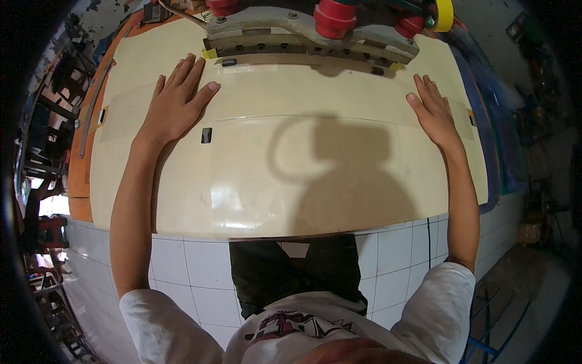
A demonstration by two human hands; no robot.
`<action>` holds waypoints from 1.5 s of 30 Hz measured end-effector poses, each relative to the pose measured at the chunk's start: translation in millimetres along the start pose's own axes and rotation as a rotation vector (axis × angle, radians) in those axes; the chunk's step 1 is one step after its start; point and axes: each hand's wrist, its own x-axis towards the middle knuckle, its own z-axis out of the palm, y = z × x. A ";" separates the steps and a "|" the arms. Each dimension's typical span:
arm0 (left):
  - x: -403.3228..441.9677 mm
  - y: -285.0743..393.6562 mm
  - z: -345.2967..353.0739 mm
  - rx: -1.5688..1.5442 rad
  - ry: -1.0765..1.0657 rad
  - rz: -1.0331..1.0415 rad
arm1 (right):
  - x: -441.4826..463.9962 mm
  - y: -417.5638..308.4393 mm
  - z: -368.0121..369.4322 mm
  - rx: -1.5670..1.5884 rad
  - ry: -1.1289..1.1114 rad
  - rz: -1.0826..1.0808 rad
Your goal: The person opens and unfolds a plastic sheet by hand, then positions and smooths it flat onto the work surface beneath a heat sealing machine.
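My left hand (176, 104) lies flat with its fingers stretched out on a large cream-coloured sheet (273, 97) that covers the table. Near the sheet's right side, my right hand (431, 109) rests on it too, fingers extended and slightly apart. Neither hand holds anything. Just below and right of the left hand is a small dark rectangular piece (207, 135) on the sheet. Past my fingertips, a heavy grey metal machine head (303, 39) with red knobs (334, 19) spans the far edge. A faint rectangular outline shows in the middle of the sheet.
Small black pieces (228, 62) lie along the front of the machine. An orange board (79, 182) shows at the left, with a metal strip (94, 112) on it. Blue plastic (494, 133) hangs at the right edge. A yellow roll (444, 15) is at the upper right.
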 end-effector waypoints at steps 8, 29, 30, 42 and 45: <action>-2.0 -7.5 6.4 -0.063 0.085 0.044 | 0.7 -1.2 -1.3 -0.041 -0.005 -0.013; -1.2 -13.3 11.7 -0.065 0.116 0.074 | 2.4 -2.4 1.5 -0.028 -0.017 -0.001; -0.4 -14.1 13.1 -0.052 0.118 0.071 | 2.4 -2.7 1.7 -0.029 -0.014 0.007; -0.7 -15.1 15.4 -0.007 0.148 0.073 | 2.4 -4.4 2.5 -0.048 -0.009 0.013; -1.0 -14.6 14.3 -0.008 0.145 0.072 | 3.1 -3.6 1.7 -0.040 -0.018 0.012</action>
